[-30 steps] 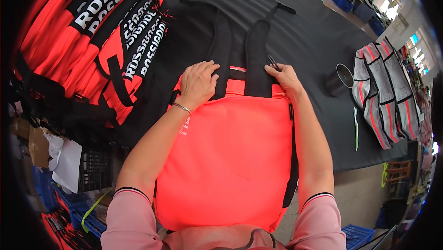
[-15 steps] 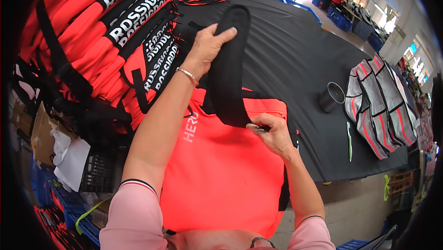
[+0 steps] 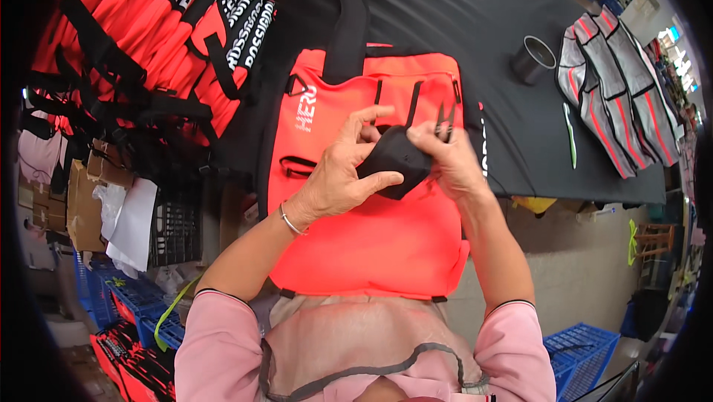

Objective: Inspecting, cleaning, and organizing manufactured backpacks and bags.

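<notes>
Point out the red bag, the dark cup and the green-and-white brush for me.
Red bag (image 3: 364, 250), head view: its plain lower panel.
Dark cup (image 3: 526, 70), head view: its outer side wall.
Green-and-white brush (image 3: 570, 136), head view: its handle.

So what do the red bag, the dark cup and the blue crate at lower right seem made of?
The bag looks like smooth, matte synthetic cloth, with seams and soft edges; the fibre can't be told. The cup could be metal or plastic: its dark wall is smooth, its rim paler. The crate is probably moulded plastic: even blue, with open lattice sides.
</notes>
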Tool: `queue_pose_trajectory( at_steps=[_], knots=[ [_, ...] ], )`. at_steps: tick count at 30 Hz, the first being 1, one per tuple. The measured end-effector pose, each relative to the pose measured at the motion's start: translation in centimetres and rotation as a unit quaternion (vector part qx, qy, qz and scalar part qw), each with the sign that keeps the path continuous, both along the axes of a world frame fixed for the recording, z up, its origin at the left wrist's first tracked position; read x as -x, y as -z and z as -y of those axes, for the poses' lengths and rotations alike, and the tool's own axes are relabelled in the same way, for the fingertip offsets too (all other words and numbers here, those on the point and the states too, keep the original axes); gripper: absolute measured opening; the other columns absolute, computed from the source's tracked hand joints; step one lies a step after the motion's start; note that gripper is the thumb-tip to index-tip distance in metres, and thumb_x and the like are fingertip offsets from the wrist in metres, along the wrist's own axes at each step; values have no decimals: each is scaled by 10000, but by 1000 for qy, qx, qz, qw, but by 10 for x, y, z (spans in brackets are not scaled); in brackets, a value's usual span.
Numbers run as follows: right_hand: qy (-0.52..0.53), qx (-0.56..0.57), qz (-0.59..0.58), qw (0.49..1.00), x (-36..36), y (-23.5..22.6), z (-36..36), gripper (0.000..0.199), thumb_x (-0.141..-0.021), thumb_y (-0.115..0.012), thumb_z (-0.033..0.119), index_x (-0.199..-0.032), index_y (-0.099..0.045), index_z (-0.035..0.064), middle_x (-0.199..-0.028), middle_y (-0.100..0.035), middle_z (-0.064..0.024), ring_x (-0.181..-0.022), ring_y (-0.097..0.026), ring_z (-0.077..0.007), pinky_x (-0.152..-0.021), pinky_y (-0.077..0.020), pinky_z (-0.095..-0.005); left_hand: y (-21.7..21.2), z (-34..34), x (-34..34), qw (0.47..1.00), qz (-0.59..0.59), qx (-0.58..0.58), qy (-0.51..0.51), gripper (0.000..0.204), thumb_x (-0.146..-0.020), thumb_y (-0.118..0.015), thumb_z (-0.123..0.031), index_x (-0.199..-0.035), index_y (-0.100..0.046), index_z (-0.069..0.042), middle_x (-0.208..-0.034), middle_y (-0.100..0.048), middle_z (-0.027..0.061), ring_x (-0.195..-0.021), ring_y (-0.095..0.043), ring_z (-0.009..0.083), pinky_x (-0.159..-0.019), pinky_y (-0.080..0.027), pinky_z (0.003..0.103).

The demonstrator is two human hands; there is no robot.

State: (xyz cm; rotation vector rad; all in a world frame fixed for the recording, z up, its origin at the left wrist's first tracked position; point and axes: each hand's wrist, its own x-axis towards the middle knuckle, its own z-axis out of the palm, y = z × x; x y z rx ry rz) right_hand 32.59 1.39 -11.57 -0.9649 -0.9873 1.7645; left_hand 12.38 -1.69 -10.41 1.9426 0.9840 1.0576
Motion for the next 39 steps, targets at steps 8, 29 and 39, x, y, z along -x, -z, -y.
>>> queue_pose_trajectory(
  at_steps=[8,29,39],
  knots=[
    [-6,0,98,995,3,9,57,291,-970,-624,280,-1092,-640,17,-828,-612,-30,-756,-560,-77,-674,-443,-238,29,46,9,999,0,-34,-34,281,-688,-857,-84,-956,-773,-76,-1086,-673,42,-1045,-600,200,-901,-504,326],
    [59,-416,476,773,-4,-21,100,173,-799,-776,143,-861,-660,31,-759,-663,-76,-639,-598,-214,-574,-472,-327,44,58,8,995,87,9,-53,268,-707,-831,-6,-958,-777,-81,-957,-711,62,-844,-684,151,-748,-568,273],
    [34,-306,390,868,-7,-18,96,149,-809,-769,118,-831,-660,19,-753,-664,-75,-633,-590,-203,-596,-481,-316,50,60,10,994,92,39,-44,301,-697,-823,33,-972,-776,-81,-994,-702,68,-889,-683,153,-778,-573,272]
  ],
)
